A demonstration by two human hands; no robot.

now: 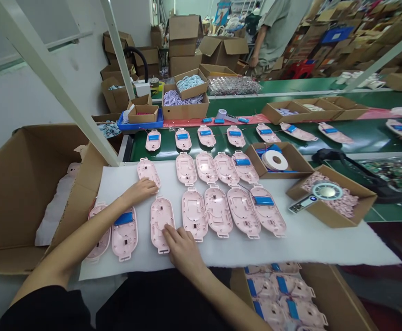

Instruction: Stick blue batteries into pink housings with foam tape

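Facing a desk (325,243) across mid-frame, with a cardboard box (18,188) at far left, touching one pink shell (159,216) left of centre with the right hand (184,250) and a second shell (146,168) higher up with the left hand (139,191), but cannot tell whether gripping or resting.

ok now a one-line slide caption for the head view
Left hand and right hand each touch a pink shell on a white sheet, beside two rows of similar shells.
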